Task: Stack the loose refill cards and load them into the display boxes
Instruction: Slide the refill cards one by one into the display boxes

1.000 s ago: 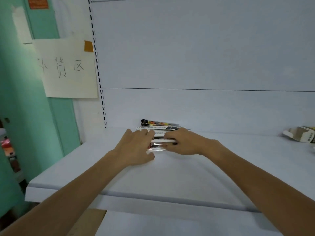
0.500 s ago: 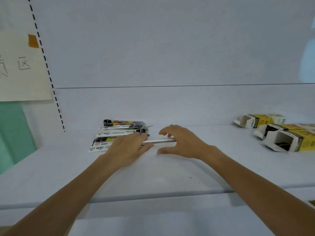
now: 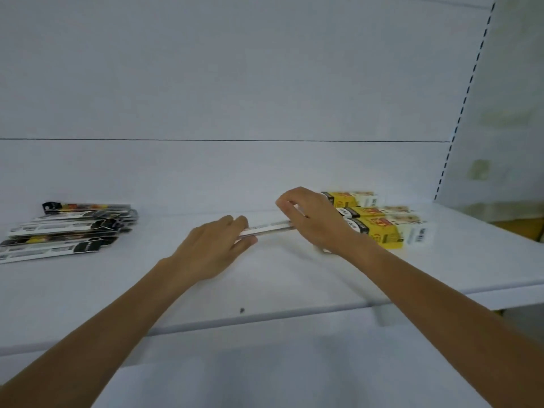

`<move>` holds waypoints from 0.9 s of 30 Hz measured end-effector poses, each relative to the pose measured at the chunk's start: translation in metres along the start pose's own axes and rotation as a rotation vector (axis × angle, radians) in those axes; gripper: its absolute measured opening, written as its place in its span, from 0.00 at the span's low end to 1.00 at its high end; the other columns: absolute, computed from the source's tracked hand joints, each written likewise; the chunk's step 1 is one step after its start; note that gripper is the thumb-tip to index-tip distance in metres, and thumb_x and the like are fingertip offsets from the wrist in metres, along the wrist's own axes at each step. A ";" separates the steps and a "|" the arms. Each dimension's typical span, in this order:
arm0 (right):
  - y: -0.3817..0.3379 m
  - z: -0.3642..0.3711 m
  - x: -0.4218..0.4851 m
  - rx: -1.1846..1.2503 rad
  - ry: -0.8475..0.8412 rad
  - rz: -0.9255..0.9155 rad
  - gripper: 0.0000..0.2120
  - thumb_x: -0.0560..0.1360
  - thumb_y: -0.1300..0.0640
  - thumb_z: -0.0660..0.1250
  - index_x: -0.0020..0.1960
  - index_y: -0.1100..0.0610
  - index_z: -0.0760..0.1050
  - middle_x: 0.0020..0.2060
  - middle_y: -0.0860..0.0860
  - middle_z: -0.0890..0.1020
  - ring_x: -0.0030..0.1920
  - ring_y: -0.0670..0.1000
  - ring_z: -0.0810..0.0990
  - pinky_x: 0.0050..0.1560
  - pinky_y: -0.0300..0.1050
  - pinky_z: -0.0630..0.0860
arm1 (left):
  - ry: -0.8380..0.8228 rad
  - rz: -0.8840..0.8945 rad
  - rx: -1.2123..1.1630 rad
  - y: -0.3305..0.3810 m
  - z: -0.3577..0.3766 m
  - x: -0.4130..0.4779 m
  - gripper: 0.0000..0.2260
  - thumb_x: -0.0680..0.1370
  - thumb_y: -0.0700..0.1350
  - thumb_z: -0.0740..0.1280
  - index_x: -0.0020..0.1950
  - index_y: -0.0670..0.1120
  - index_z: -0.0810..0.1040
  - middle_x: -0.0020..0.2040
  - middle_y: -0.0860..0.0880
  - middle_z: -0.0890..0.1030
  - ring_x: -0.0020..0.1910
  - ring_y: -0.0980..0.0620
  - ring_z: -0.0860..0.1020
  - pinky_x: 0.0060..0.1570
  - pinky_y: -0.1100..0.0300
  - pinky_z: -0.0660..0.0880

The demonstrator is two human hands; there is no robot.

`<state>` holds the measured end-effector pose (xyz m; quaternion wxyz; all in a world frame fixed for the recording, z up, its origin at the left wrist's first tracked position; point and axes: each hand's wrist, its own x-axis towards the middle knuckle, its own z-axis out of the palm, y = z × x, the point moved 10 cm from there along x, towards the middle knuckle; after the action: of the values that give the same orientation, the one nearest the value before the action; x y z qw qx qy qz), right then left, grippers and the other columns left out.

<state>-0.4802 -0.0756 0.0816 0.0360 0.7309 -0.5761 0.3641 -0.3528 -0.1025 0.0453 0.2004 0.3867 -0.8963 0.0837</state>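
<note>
White shelf (image 3: pixel 294 278), flat, with its front edge running across the lower view and its left end cut off by the frame. Thin stack of white refill cards (image 3: pixel 266 229), held edge-on over the middle of the shelf. Its print and count cannot be made out, both ends are hidden inside the hands, and whether it touches the shelf cannot be told. Left hand (image 3: pixel 212 250): fingers above and thumb below pinch the stack's left end. Right hand (image 3: pixel 313 222): fingers curled round the right end. Loose black, white and yellow refill cards (image 3: pixel 67 231), fanned and overlapping toward the left end by the back edge, well apart from the hands. The nearest run off the frame and the lettering is blurred. Three yellow-and-white cardboard display boxes (image 3: pixel 382 228), lying on their sides toward the right end by the back edge, just behind the right hand, which hides their left ends. Small dark speck (image 3: pixel 242 310) near the front edge. Bare shelf lies between the loose cards and the left hand, and from both hands forward to the front edge. White back panel (image 3: pixel 265 83) with one horizontal seam closes the rear, and a slotted upright (image 3: pixel 462 110) bounds the right end.
</note>
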 end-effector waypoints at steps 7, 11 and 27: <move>0.143 -0.107 -0.040 -0.254 0.094 0.167 0.14 0.79 0.51 0.56 0.48 0.58 0.76 0.45 0.50 0.78 0.48 0.51 0.74 0.48 0.46 0.69 | -0.023 -0.131 -0.024 0.064 0.027 0.033 0.16 0.78 0.60 0.54 0.54 0.49 0.69 0.46 0.50 0.72 0.43 0.50 0.73 0.41 0.58 0.65; 0.209 -0.112 -0.065 -0.309 0.013 0.239 0.16 0.79 0.49 0.56 0.45 0.57 0.77 0.41 0.49 0.77 0.46 0.53 0.74 0.41 0.45 0.68 | -0.035 -0.195 -0.034 0.078 0.037 0.036 0.14 0.81 0.55 0.49 0.46 0.48 0.67 0.39 0.50 0.69 0.40 0.48 0.72 0.41 0.58 0.64; 0.196 -0.103 -0.076 -0.351 0.200 0.041 0.18 0.77 0.50 0.53 0.46 0.59 0.78 0.42 0.54 0.80 0.43 0.55 0.75 0.38 0.49 0.71 | -0.156 -0.196 -0.490 0.129 0.066 0.073 0.12 0.78 0.41 0.61 0.61 0.47 0.69 0.56 0.52 0.74 0.52 0.53 0.74 0.46 0.62 0.68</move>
<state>-0.7067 -0.0307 0.0417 0.2126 0.6618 -0.6390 0.3295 -0.5115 -0.0817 0.0172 0.2255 0.4169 -0.8607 -0.1856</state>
